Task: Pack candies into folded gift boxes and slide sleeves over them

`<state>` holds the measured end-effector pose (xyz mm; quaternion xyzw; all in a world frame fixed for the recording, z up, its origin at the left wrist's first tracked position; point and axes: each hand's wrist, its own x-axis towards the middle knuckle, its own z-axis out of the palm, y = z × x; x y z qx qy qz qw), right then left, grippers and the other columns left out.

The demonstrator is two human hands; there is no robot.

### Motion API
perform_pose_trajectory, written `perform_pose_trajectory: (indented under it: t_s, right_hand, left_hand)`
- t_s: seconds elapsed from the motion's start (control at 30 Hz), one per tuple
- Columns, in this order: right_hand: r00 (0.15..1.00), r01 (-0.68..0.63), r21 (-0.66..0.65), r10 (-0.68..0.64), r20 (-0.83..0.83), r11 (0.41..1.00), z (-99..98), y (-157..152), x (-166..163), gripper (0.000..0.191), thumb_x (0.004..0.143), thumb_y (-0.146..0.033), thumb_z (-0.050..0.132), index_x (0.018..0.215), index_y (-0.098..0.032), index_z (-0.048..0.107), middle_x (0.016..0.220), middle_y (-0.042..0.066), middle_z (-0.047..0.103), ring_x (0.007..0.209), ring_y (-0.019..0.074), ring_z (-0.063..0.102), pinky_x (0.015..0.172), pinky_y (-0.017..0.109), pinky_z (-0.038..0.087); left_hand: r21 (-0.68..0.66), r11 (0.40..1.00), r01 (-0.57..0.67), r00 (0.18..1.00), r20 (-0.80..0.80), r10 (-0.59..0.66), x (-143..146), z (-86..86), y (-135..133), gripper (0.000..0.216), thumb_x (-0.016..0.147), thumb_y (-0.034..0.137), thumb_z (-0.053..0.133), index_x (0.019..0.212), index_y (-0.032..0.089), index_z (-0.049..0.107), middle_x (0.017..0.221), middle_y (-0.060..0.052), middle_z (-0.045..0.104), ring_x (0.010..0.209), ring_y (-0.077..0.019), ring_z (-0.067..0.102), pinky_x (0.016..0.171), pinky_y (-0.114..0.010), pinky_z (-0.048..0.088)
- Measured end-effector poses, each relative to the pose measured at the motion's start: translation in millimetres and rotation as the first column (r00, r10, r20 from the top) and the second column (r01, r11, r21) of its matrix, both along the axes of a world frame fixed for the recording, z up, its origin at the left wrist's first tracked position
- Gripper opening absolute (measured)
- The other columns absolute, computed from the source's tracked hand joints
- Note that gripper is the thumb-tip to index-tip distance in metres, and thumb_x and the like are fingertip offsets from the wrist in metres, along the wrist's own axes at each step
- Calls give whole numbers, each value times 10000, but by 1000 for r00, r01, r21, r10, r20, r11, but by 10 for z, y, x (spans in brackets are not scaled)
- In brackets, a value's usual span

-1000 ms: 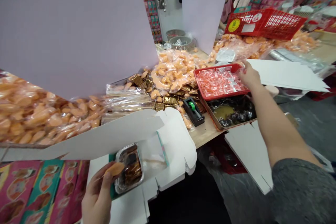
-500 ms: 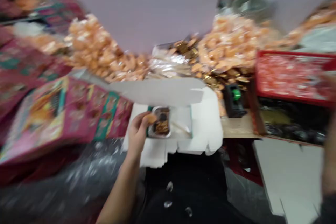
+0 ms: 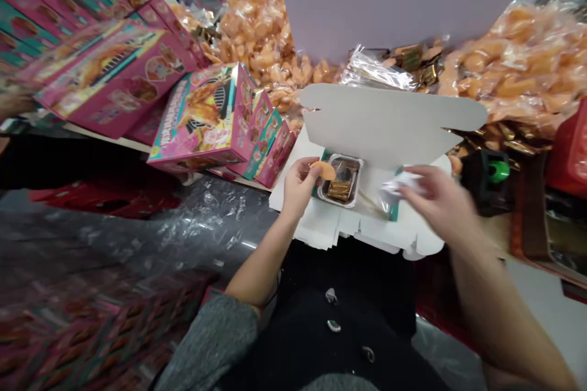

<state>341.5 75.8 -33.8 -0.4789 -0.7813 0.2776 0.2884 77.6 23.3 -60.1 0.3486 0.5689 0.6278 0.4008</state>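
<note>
An open white cardboard box [image 3: 389,122] lies in front of me with its lid standing up. Inside sits a small clear tray [image 3: 342,181] of brown and gold wrapped sweets. My left hand [image 3: 297,186] pinches an orange wrapped snack [image 3: 323,170] at the tray's left edge. My right hand [image 3: 435,201] hovers over the right side of the box, fingers closed on a small pale wrapped packet [image 3: 401,182]; the hand is blurred by motion.
Bags of orange snacks [image 3: 518,61] and gold sweets [image 3: 415,64] are piled behind the box. Pink printed boxes [image 3: 202,116] are stacked to the left. A black and green tape dispenser [image 3: 488,180] and a red basket [image 3: 571,156] stand at the right.
My right hand left the red basket and came to the box holding a small packet. The view swung left. My left hand kept the orange snack at the tray.
</note>
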Motion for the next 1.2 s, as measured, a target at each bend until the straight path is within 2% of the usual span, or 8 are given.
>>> perform_pose_trajectory:
  t_s: [0.2,0.33,0.57,0.67,0.83,0.93,1.03,1.2]
  right_hand:
    - [981,-138,-145,155,113,980,-207,96,-997,489,746,-305,748,1215,-224,636,1080,104,680,1030,299,636,887,484,540]
    - [997,24,-18,-25,-77,1000,-115,-30,-759,509,844,-424,643,1309,-227,579,1331,138,579,1211,315,552,898,484,536]
    - [811,-88,-468,-209,-546,879,-21,-322,-551,407,816,-496,709,1068,-178,675,934,78,705,733,164,663,533,256,514]
    - [685,71,-511,-414,-600,857,-133,-287,-362,331,795,-441,746,978,-170,699,775,33,675,608,119,619,450,210,433]
    - [615,167,-556,-526,-587,815,-309,-316,-30,312,789,-426,740,959,-167,705,718,19,655,572,110,601,446,207,411]
    - [716,323,-373,-482,-505,870,-322,-380,8,307,851,-418,671,1051,-188,711,845,44,686,629,123,620,501,241,468]
    - [870,406,70,-361,-335,911,-303,-394,-61,291,912,-339,575,1140,-217,707,1095,96,671,882,183,666,681,317,561]
    - [986,-2,362,-58,156,932,-328,-391,-224,353,960,-347,517,1241,-188,660,1226,137,660,1144,298,604,1002,529,476]
  left_hand:
    - [-19,1000,-16,984,177,20,-191,-61,-73,359,751,352,768,1031,178,626,1023,-49,669,884,-144,671,770,-266,585]
    - [5,1000,-23,978,210,21,-190,2,-125,362,771,368,759,1053,184,625,1015,-48,677,916,-161,679,769,-280,595]
    - [67,920,386,913,-174,-370,91,220,-118,362,888,394,656,1184,186,659,1054,-78,733,886,-188,704,759,-301,591]
    - [16,858,513,705,-579,-411,-29,258,-101,353,984,389,508,1255,202,636,1291,-108,665,1197,-235,621,1042,-418,480]
    - [-366,750,551,71,-875,-479,-151,175,-83,434,935,498,581,1297,260,611,1450,-75,552,1443,-303,371,1203,-642,-4]
    - [-379,764,522,7,-894,-448,-137,116,-97,531,907,529,609,1348,235,571,1520,-101,467,1479,-308,297,1211,-621,20]
    - [-313,814,488,61,-919,-390,-155,94,-112,521,933,501,581,1372,222,547,1531,-105,452,1477,-279,307,1227,-568,75]
    - [-370,789,491,54,-891,-451,-201,74,-134,459,932,490,588,1316,238,597,1441,-81,561,1465,-292,327,1224,-590,58]
